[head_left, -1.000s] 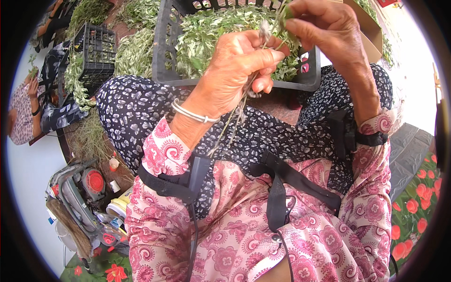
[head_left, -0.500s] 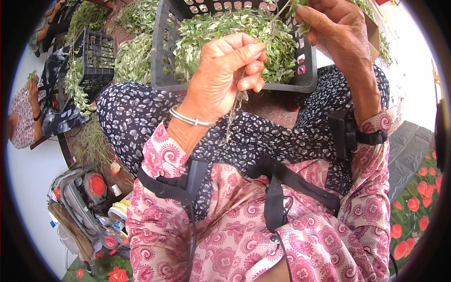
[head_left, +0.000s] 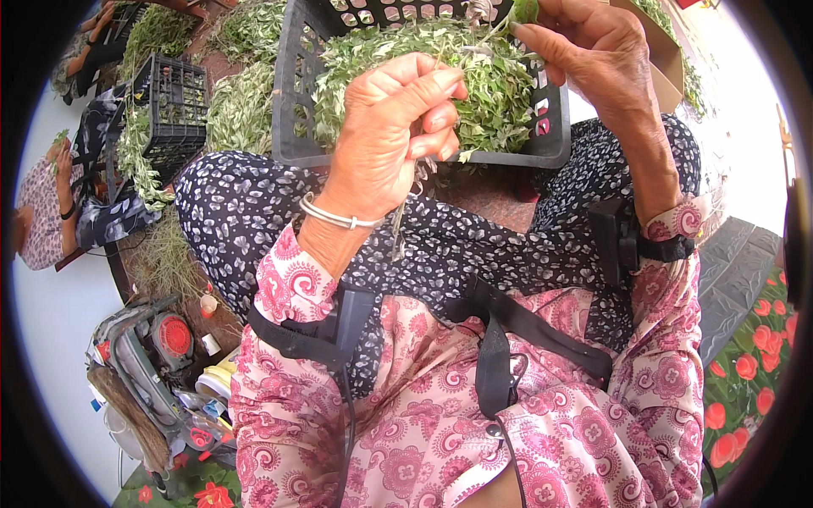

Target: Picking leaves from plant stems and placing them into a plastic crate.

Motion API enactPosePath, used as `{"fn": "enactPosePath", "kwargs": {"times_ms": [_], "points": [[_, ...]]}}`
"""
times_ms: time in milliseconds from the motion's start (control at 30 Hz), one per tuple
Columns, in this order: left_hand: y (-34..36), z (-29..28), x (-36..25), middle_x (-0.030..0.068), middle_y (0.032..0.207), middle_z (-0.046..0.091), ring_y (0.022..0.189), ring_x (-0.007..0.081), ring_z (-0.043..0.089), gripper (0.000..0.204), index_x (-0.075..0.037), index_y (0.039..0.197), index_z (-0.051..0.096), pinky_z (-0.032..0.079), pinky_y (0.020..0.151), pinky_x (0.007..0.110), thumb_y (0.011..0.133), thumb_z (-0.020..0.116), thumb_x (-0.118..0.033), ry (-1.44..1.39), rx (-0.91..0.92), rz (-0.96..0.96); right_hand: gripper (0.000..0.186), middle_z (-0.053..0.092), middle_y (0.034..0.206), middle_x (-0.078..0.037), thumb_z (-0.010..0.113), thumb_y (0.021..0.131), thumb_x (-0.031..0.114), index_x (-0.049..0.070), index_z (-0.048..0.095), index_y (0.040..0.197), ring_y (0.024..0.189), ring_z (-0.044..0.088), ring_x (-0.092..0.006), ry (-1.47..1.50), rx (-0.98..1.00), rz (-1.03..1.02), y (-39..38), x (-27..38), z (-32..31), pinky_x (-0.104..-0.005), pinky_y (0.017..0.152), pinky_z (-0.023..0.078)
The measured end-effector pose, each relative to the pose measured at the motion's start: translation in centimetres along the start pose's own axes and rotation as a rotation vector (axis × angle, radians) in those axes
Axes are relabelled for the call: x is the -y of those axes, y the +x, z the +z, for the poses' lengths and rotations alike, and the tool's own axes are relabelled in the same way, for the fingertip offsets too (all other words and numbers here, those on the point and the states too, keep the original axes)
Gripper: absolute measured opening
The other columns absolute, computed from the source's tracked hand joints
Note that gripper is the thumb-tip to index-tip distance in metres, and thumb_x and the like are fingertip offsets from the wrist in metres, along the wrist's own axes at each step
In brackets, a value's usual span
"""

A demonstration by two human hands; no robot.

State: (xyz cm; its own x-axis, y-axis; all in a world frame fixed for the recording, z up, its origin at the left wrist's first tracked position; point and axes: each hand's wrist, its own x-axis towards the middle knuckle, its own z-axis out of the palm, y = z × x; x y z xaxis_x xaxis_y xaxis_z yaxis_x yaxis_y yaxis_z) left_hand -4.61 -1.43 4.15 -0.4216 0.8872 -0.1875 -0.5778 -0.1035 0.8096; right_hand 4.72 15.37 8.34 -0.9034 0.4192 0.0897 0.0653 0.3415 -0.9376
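Note:
My left hand (head_left: 381, 135), wearing a light bangle, is closed in a pinch on the lower part of a thin plant stem (head_left: 489, 37). Withered grey bits (head_left: 400, 224) dangle beneath that fist. At the stem's upper end, the thumb and fingers of my right hand (head_left: 603, 63) pinch a green leaf (head_left: 525, 11). Both hands are raised over the near side of a black plastic basket (head_left: 292, 93), which is heaped with loose green leaves (head_left: 495, 89). Part of the stem inside my left fist is hidden.
Piles of leafy stems (head_left: 241, 110) lie left of the basket. Farther left stands another black crate (head_left: 178, 93) beside a seated person (head_left: 55, 207). A cardboard box (head_left: 665, 63) is at the right. A grey machine with a red round part (head_left: 172, 333) sits at lower left.
My left hand has shifted slightly up and left. My right hand has moved a little left, with the leaf still between its fingers. The stem now stretches more visibly between the hands.

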Motion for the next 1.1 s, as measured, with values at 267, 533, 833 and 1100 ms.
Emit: {"fn": "enactPosePath", "kwargs": {"times_ms": [267, 533, 833, 1100], "points": [[0.0, -0.2, 0.1, -0.0013, 0.052, 0.040, 0.037, 0.0040, 0.029, 0.020, 0.004, 0.077, 0.054, 0.035, 0.046, 0.023, 0.085, 0.050, -0.014, -0.018, -0.068, 0.060, 0.007, 0.057, 0.062, -0.001, 0.055, 0.076, 0.002, 0.001, 0.059, 0.082, 0.051, 0.049, -0.0034, -0.083, -0.083, 0.102, -0.2, 1.0, 0.7, -0.0157, 0.044, 0.042], [0.1, 0.7, 0.0, -0.0038, 0.048, 0.037, 0.036, 0.0030, 0.027, 0.016, 0.003, 0.072, 0.054, 0.032, 0.040, 0.021, 0.082, 0.054, -0.010, 0.099, -0.134, 0.129, 0.004, 0.051, 0.052, -0.007, 0.052, 0.069, -0.001, -0.003, 0.052, 0.065, 0.045, 0.046, -0.0112, -0.625, -0.159, -0.435, 0.1, -1.0, 0.9, -0.0276, 0.041, 0.036], [-0.6, 0.2, -0.5, 0.0022, 0.052, 0.049, 0.038, 0.0053, 0.039, 0.013, 0.002, 0.072, 0.055, 0.033, 0.038, 0.017, 0.079, 0.057, -0.008, 0.402, -0.274, 0.224, 0.003, 0.053, 0.058, -0.003, 0.058, 0.074, -0.002, -0.004, 0.055, 0.074, 0.048, 0.050, -0.0062, -0.176, -0.219, 0.017, -0.3, 1.0, 0.5, -0.0176, 0.040, 0.041], [-0.3, 0.5, -0.2, 0.0050, 0.055, 0.054, 0.041, 0.0076, 0.046, 0.011, 0.003, 0.073, 0.057, 0.035, 0.037, 0.017, 0.078, 0.058, -0.006, 0.435, -0.226, 0.274, 0.035, 0.057, 0.065, -0.006, 0.064, 0.071, -0.001, -0.006, 0.048, 0.102, 0.050, 0.053, -0.0057, 0.081, 0.006, -0.076, -0.2, 0.0, 1.2, -0.0155, 0.040, 0.043]]}}
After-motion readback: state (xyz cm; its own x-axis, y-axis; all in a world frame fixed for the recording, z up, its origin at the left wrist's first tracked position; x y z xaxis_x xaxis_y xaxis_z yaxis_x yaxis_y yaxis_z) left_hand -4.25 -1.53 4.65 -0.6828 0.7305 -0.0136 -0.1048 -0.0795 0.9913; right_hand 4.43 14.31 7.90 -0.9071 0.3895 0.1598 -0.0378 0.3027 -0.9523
